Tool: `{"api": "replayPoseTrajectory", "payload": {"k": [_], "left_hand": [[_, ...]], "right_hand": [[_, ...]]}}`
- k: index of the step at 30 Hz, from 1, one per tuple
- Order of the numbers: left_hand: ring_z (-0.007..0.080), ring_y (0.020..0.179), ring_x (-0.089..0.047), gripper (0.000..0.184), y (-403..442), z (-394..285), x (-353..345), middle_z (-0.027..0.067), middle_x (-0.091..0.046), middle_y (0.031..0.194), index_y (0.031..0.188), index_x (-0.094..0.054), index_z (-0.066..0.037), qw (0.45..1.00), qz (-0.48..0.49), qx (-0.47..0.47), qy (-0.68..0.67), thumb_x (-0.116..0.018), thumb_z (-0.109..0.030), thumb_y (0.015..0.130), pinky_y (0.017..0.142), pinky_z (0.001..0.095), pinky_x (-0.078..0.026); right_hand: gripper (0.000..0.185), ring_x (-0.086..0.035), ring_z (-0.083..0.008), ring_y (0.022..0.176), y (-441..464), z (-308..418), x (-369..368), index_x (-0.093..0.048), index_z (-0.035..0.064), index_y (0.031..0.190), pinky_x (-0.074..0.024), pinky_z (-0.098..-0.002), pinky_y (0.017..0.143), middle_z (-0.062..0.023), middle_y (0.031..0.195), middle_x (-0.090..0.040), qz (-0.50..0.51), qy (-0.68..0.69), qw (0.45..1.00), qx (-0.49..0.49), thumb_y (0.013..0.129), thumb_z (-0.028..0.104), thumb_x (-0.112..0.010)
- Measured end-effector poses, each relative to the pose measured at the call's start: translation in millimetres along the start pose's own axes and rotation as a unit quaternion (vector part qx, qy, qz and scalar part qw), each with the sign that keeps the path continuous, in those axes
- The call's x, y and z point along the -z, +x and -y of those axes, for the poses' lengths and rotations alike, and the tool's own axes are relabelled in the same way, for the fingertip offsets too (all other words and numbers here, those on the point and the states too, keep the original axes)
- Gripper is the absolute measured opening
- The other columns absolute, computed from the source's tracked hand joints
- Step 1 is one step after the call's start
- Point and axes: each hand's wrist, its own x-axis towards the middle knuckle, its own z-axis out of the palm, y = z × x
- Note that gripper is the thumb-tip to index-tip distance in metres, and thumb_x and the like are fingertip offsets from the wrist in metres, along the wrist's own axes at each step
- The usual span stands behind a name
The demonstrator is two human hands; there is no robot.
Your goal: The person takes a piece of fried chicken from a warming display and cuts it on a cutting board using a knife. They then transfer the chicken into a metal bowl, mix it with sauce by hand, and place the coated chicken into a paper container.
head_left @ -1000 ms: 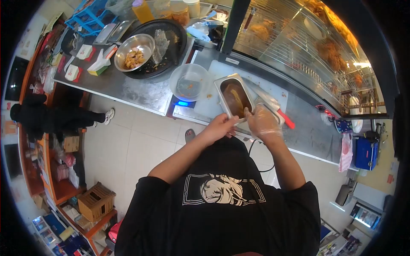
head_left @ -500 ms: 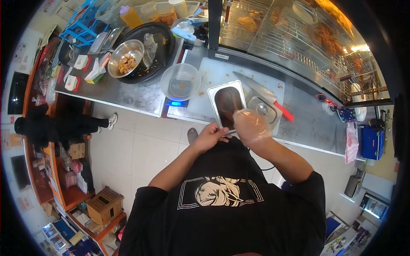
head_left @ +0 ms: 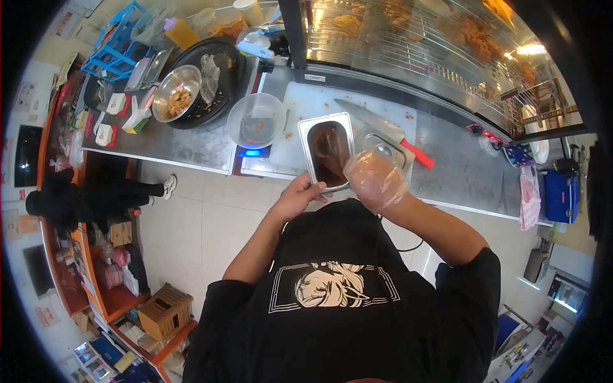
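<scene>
My left hand (head_left: 300, 196) grips the near edge of a metal container (head_left: 304, 148), thumb on the rim. Dark brown sauce (head_left: 331, 147) fills part of it, with a blurred spoon-like shape inside. My right hand (head_left: 375, 179), in a clear plastic glove, is closed at the container's right edge; what it holds, if anything, is hidden. A metal lid (head_left: 383, 150) lies to the right on a white cutting board (head_left: 306, 96). Beyond it rests a knife (head_left: 418, 153) with a red handle. To the left, a clear plastic bowl (head_left: 257, 121) sits on a scale (head_left: 253, 153) with a blue display.
A steel bowl of food pieces (head_left: 177, 94) rests on a round black pan (head_left: 223, 70) at the left. Behind the board stands a glass display case (head_left: 408, 76) with fried food. A person in black (head_left: 89, 191) is at the far left, by orange shelves (head_left: 96, 268).
The view has shifted, and the container now stands more upright in it. My gloved right hand has closed further and turned beside the container. My left hand keeps its hold on the edge.
</scene>
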Motion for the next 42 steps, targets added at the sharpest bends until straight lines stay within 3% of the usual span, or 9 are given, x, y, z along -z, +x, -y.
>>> {"api": "replayPoseTrajectory", "payload": {"k": [3, 6, 9, 12, 18, 28, 31, 38, 42], "left_hand": [[0.0164, 0.098, -0.067, 0.024, 1.4, 2.6, -7.1, 0.0088, -0.069, 0.112, 0.12, -0.059, -0.002, 1.0, -0.004, -0.008, -0.001, -0.056, -0.018, 0.102, 0.081, 0.0318, -0.054], [0.0173, 0.097, -0.067, 0.025, 1.6, 6.3, -11.8, 0.0088, -0.068, 0.111, 0.12, -0.058, 0.001, 1.0, -0.02, -0.02, -0.001, -0.057, -0.017, 0.102, 0.083, 0.0317, -0.055], [0.0177, 0.097, -0.068, 0.026, -2.4, 4.2, -19.3, 0.0091, -0.068, 0.111, 0.12, -0.057, 0.003, 0.999, -0.041, -0.006, 0.024, -0.057, -0.016, 0.102, 0.085, 0.0316, -0.056], [0.0172, 0.096, -0.068, 0.027, 1.4, 12.5, -17.7, 0.0098, -0.068, 0.112, 0.121, -0.057, 0.003, 0.997, -0.038, -0.015, 0.059, -0.057, -0.016, 0.102, 0.087, 0.0317, -0.056], [0.0168, 0.098, -0.067, 0.025, 4.1, 19.5, -15.5, 0.01, -0.068, 0.113, 0.121, -0.057, 0.002, 0.999, -0.022, -0.036, 0.027, -0.056, -0.014, 0.102, 0.088, 0.033, -0.056], [0.0156, 0.098, -0.067, 0.021, 7.1, -10.0, -27.5, 0.0102, -0.069, 0.112, 0.118, -0.06, 0.0, 0.997, -0.08, -0.013, -0.014, -0.052, -0.007, 0.1, 0.085, 0.0323, -0.055], [0.0173, 0.096, -0.068, 0.024, 7.8, -30.9, -29.0, 0.0119, -0.068, 0.112, 0.119, -0.059, 0.0, 0.991, -0.108, 0.028, 0.073, -0.051, -0.005, 0.097, 0.084, 0.0328, -0.056], [0.0249, 0.093, -0.069, 0.026, 23.9, -33.9, -29.6, 0.016, -0.066, 0.113, 0.119, -0.056, 0.004, 0.989, -0.129, 0.001, -0.069, -0.05, -0.005, 0.096, 0.085, 0.0377, -0.06], [0.0281, 0.095, -0.069, 0.026, 28.8, -39.1, -25.4, 0.0165, -0.066, 0.113, 0.12, -0.054, 0.005, 0.99, -0.12, 0.02, -0.066, -0.05, -0.005, 0.096, 0.084, 0.0381, -0.061]], "right_hand": [[0.016, -0.065, -0.0352, 0.092, -8.9, -14.6, -6.5, -0.065, 0.0052, 0.1, -0.0525, -0.045, 0.078, -0.0177, 0.098, -0.067, 0.1, 0.053, 0.986, -0.122, 0.088, 0.013, -0.057], [0.011, -0.066, -0.0371, 0.078, -13.0, -16.2, 0.3, -0.062, 0.0045, 0.087, -0.0535, -0.0457, 0.071, -0.0174, 0.082, -0.065, -0.003, 0.126, 0.963, -0.237, 0.082, 0.014, -0.059], [0.011, -0.066, -0.0365, 0.077, -19.2, -8.9, -17.3, -0.061, 0.0046, 0.084, -0.0534, -0.0465, 0.069, -0.0165, 0.08, -0.065, -0.119, -0.014, 0.976, -0.182, 0.081, 0.015, -0.06], [0.016, -0.066, -0.0361, 0.083, -6.9, 9.7, -28.0, -0.065, 0.0036, 0.092, -0.054, -0.0465, 0.069, -0.0149, 0.09, -0.068, -0.003, -0.055, 0.978, -0.203, 0.079, 0.011, -0.058], [0.011, -0.066, -0.0359, 0.087, -25.5, -9.0, -51.8, -0.064, 0.0032, 0.089, -0.053, -0.0439, 0.077, -0.0152, 0.083, -0.065, -0.058, 0.098, 0.975, -0.191, 0.082, 0.011, -0.059], [0.015, -0.058, -0.022, 0.069, -74.6, -3.3, -64.3, -0.063, 0.0021, 0.094, -0.046, -0.0358, 0.066, -0.012, 0.077, -0.062, -0.199, 0.325, 0.836, -0.394, 0.097, 0.016, -0.059], [0.016, -0.062, -0.0382, 0.079, -75.4, 0.2, -68.1, -0.065, 0.0007, 0.095, -0.0476, -0.044, 0.072, -0.0211, 0.082, -0.063, -0.227, 0.322, 0.83, -0.396, 0.095, 0.015, -0.06], [0.025, -0.06, -0.0229, 0.082, -57.1, -8.1, -65.9, -0.066, -0.0005, 0.097, -0.0467, -0.0387, 0.077, -0.0128, 0.086, -0.064, -0.233, 0.394, 0.773, -0.44, 0.098, 0.023, -0.059], [0.025, -0.057, -0.0195, 0.076, -52.2, -18.6, -119.7, -0.066, 0.0009, 0.091, -0.0446, -0.0367, 0.071, -0.0062, 0.078, -0.061, -0.261, 0.499, 0.634, -0.531, 0.095, 0.026, -0.064]]}}
